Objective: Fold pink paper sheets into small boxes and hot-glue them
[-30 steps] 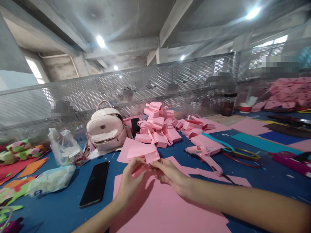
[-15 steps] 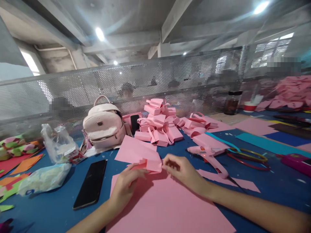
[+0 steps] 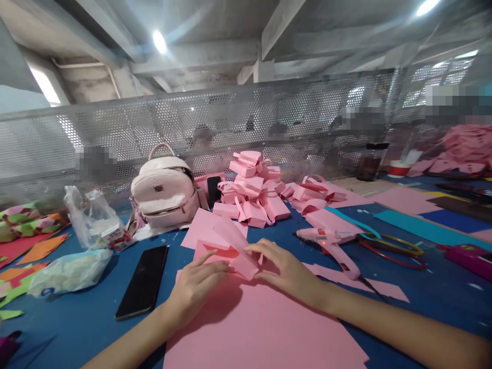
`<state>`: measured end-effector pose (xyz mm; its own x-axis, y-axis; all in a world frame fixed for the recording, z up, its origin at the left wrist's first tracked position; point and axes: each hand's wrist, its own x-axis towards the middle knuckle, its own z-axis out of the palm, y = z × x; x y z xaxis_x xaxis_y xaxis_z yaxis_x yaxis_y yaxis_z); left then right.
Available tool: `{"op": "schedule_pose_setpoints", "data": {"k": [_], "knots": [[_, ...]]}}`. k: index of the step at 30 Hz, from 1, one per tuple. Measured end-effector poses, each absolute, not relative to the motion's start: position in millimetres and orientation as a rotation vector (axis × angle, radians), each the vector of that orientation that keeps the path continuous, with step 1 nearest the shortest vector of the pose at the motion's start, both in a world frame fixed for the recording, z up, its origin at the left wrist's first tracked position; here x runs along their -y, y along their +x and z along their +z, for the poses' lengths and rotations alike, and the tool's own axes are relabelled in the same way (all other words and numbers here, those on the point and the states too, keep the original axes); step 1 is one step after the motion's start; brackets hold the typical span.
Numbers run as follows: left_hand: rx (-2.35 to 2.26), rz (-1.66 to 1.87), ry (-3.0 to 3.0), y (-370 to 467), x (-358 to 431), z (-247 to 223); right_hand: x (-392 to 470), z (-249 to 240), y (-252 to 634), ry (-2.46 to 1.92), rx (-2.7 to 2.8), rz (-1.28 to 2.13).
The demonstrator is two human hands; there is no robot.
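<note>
Between my hands is a partly folded pink paper piece (image 3: 246, 264), its folds forming an open pocket. My left hand (image 3: 200, 281) grips its near left side, fingers curled over the edge, with the thumb mostly hidden. On the right side, my right hand (image 3: 282, 269) pinches a corner of the same piece between thumb and fingers. Both hands are over a large pink sheet (image 3: 265, 328) lying flat. Just behind the piece lies a loose pink sheet (image 3: 196, 225). A pink glue gun (image 3: 326, 238) rests to the right of my right hand.
Folded pink paper bags (image 3: 253, 189) are piled at the back, beside a pale backpack (image 3: 165, 189). A black phone (image 3: 143, 282) and a plastic packet (image 3: 71, 272) lie left. Rolls of tape (image 3: 395, 251) and a teal strip (image 3: 418, 228) are right. A perforated metal partition (image 3: 230, 110) stands behind.
The folded paper has tilted and opened, with a flap now raised. My right hand's fingers have spread along its edge; my left hand has shifted slightly.
</note>
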<state>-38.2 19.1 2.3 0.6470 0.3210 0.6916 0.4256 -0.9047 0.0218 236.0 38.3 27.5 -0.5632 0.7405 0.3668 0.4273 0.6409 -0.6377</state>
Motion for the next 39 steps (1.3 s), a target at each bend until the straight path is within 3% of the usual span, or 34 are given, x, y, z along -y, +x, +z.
{"op": "schedule_pose_setpoints", "data": {"k": [8,17,26,39], "knots": [[0.417,-0.963,-2.547,-43,-15,26,-32,27,232,-0.878,2.262,0.671],[0.208,-0.727,-2.485,-35,-5,42,-34,18,233,-0.642,2.461,0.331],[0.438,-0.790,-2.501,-38,-22,16,-30,17,231,-0.818,2.360,0.668],[0.608,-0.825,-2.644,-31,-18,17,-29,15,229,-0.935,2.239,0.716]]}}
